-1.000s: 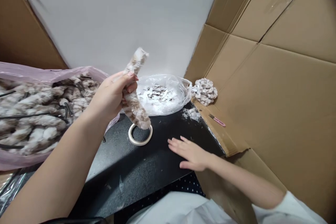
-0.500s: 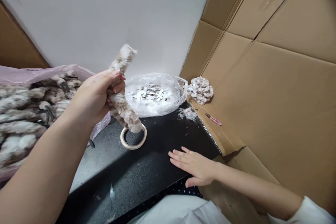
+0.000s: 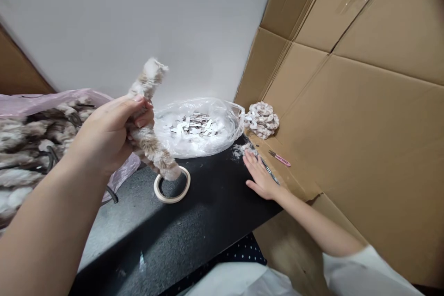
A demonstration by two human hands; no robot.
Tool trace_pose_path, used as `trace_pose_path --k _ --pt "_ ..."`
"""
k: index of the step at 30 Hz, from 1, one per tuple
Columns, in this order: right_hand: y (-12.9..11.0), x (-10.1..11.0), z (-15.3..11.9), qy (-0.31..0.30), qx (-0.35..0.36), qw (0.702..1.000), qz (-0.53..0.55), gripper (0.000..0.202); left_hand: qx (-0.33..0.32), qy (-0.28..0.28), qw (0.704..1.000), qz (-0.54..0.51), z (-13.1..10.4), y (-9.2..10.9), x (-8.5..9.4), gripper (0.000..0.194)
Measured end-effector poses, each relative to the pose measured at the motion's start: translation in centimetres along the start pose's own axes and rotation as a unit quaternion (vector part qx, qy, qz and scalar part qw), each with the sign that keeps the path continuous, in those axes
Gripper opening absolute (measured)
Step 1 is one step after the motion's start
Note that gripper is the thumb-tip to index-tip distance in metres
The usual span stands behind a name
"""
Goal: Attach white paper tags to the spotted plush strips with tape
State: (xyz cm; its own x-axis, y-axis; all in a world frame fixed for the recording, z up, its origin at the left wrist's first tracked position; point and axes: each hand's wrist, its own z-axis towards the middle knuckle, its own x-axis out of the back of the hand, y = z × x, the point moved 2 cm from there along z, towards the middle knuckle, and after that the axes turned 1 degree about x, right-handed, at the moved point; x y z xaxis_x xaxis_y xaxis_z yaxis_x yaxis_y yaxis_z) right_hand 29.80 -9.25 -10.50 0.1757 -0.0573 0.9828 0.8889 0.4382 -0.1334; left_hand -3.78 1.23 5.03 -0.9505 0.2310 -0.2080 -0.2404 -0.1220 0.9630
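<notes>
My left hand [image 3: 114, 129] is closed around a fluffy white-and-tan furry strip [image 3: 154, 148], held up above the dark table [image 3: 208, 212]. One end of the strip points up and the other hangs down in front of a roll of cream tape [image 3: 158, 194]. My right hand [image 3: 259, 175] lies flat with fingers spread near the table's right edge and holds nothing. Its fingertips reach a small heap of white fluff [image 3: 241, 149]. Beyond it sits a clear plastic bag [image 3: 222, 141] with white and dark slips in it.
At the left, a pink plastic bag [image 3: 100, 97] holds several furry strips with dark ends. Pink-handled thread snips [image 3: 280, 159] lie on cardboard at the right, near a furry coiled bundle [image 3: 263, 120]. A tall cardboard wall [image 3: 374, 120] stands along the right side.
My right hand has moved forward along the table's right edge to the fluff, still spread flat. My left hand keeps its hold on the furry strip, slightly further left in view.
</notes>
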Motion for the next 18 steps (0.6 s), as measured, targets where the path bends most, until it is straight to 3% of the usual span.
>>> trace_pose_path --k 3,6,10,15,18 --pt "-2.4 -0.4 -3.9 -0.038 0.001 0.999 0.019 0.079 0.01 0.013 1.0 0.003 0.3 -0.1 0.0 0.019" --pt "-3.5 -0.9 -4.9 -0.114 0.02 0.993 0.029 0.08 0.024 0.012 1.0 0.007 0.6 -0.5 -0.2 0.021" --pt "-1.2 -1.4 -0.5 -0.124 -0.009 0.992 -0.004 0.078 0.03 0.004 1.0 0.008 0.6 -0.9 -0.3 0.025" --pt "2.8 -1.7 6.7 -0.06 -0.078 0.99 -0.105 0.076 0.006 0.005 1.0 -0.006 0.7 -0.9 0.0 0.024" --pt "3.6 -1.1 8.2 -0.03 -0.097 0.987 -0.125 0.074 -0.002 -0.004 1.0 -0.012 0.7 -0.9 0.2 0.024"
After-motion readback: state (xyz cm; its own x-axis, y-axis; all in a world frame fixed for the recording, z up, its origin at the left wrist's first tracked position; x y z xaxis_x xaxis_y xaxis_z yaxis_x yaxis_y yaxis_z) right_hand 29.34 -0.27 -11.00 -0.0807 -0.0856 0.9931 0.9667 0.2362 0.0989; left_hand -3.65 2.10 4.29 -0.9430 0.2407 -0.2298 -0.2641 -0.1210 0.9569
